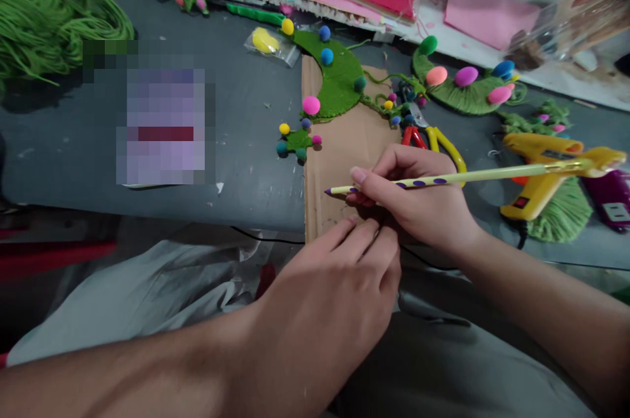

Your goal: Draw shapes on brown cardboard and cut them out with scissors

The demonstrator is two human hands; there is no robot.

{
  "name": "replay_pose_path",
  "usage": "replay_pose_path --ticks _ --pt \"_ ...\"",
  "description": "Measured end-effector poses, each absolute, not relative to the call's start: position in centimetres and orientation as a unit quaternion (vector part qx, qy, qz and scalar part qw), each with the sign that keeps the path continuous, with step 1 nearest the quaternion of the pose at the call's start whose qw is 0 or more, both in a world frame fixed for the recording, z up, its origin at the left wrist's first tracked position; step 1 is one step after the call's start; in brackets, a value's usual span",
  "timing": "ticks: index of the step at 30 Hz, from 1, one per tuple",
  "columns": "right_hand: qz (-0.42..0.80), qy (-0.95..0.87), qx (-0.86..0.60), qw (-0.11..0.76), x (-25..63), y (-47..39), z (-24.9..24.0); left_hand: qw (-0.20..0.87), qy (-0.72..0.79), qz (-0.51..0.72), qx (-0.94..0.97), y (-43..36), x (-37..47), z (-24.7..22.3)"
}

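Observation:
My right hand (418,198) is closed round a pale yellow pencil (472,175) with purple spots, its dark tip pointing left just over a brown cardboard sheet (352,149). Nearer to me, my left hand (344,273) lies palm down on the sheet's near end, fingers stretched out and its thumb hidden. On the far part of the cardboard rests a green yarn-wrapped crescent (339,86) with coloured pompoms. A small green star (298,140) with pompoms at its points overlaps the sheet's left edge. Faint curved marks show on the cardboard beside my left fingertips.
Scissors (445,146) with red and yellow handles lie beyond my right hand. A yellow glue gun (534,175) rests at the right, near another crescent (465,86). Green yarn (54,18) is heaped at the far left. A small plastic bag (270,44) holds something yellow.

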State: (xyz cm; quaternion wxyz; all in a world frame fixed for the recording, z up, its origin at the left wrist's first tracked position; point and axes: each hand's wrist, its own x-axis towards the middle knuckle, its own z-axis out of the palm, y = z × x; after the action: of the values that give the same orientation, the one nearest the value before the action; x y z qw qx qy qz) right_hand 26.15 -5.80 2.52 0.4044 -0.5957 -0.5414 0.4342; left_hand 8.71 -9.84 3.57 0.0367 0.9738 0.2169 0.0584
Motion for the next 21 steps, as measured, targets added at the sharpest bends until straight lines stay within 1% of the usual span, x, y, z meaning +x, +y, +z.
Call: replay_pose_path --ticks 21 --pt "0.436 -0.544 -0.593 0.403 26.23 -5.92 2.36 0.035 0.22 0.062 0.973 -10.03 8.8 3.4"
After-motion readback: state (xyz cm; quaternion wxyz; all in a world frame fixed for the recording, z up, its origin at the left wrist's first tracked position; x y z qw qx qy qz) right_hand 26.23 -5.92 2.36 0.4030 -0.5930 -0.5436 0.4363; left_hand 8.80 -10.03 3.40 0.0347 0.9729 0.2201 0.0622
